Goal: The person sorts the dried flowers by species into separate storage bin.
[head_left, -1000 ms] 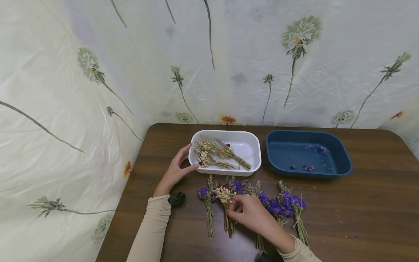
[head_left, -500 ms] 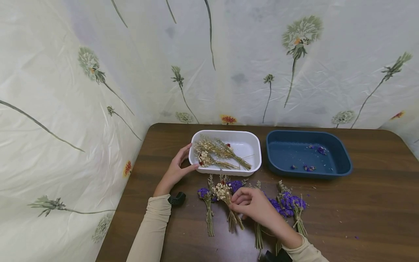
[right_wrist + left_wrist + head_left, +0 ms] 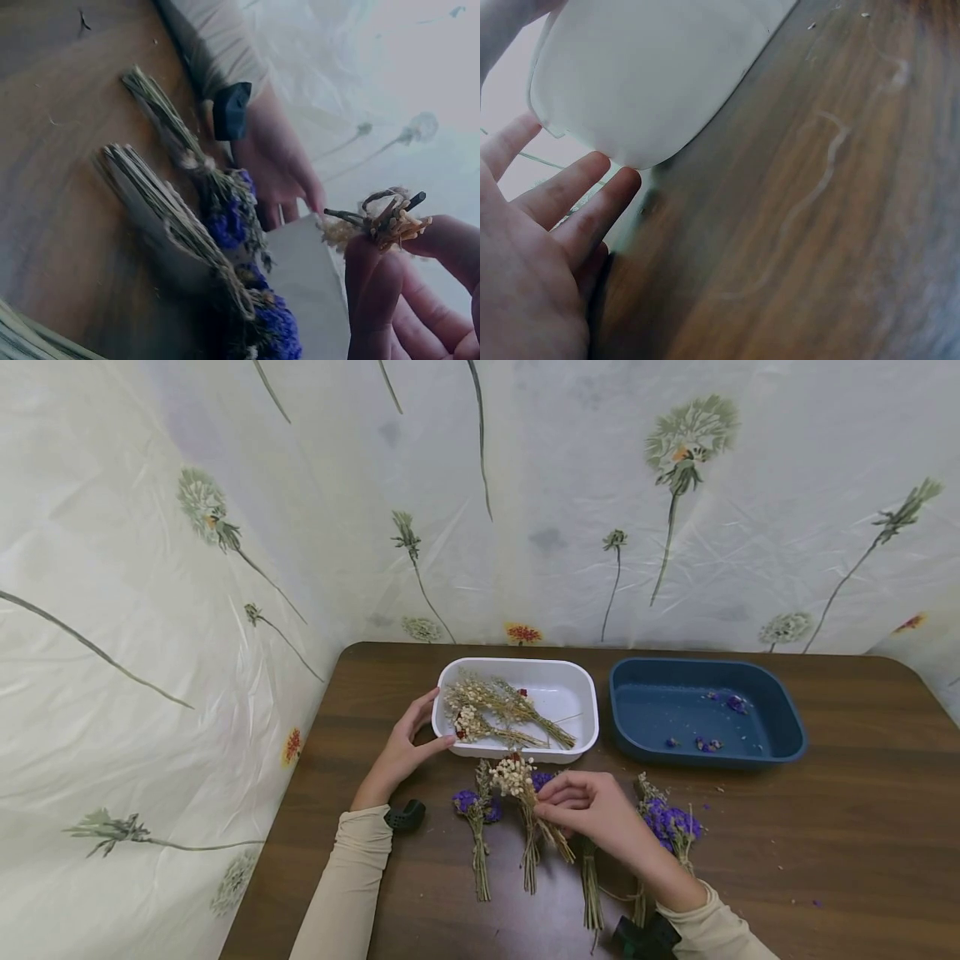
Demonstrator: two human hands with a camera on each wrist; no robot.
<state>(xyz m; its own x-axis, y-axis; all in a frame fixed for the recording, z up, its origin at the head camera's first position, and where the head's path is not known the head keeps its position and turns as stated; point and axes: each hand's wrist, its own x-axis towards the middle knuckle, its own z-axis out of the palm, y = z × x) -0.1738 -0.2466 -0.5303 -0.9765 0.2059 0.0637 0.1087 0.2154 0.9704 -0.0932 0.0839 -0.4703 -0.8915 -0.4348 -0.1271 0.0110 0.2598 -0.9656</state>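
My right hand point(image 3: 596, 818) pinches a small bunch of cream dried flowers point(image 3: 513, 775) by its stems, between thumb and fingers. The bunch is held over the table, its blooms near the white tray's front wall; the right wrist view shows its cut stem ends point(image 3: 390, 221). My left hand point(image 3: 401, 752) rests against the left end of the white tray point(image 3: 517, 757), thumb at the front corner. Its fingers point(image 3: 604, 206) are fairly straight, tips touching the tray wall. Several tied purple bunches lie below the trays, including one at left point(image 3: 480, 839); my right hand partly hides others.
Dried cream and green bunches point(image 3: 517, 714) lie inside the white tray. At right stands a blue tray point(image 3: 708, 762) with loose purple petals. Another purple bunch point(image 3: 667, 822) lies right of my right hand. Small bits are scattered on the wooden table point(image 3: 847, 827).
My right hand has lifted the cream bunch from among the purple ones and moved it slightly up and right, its stems tilting right. My left hand has stayed on the white tray.
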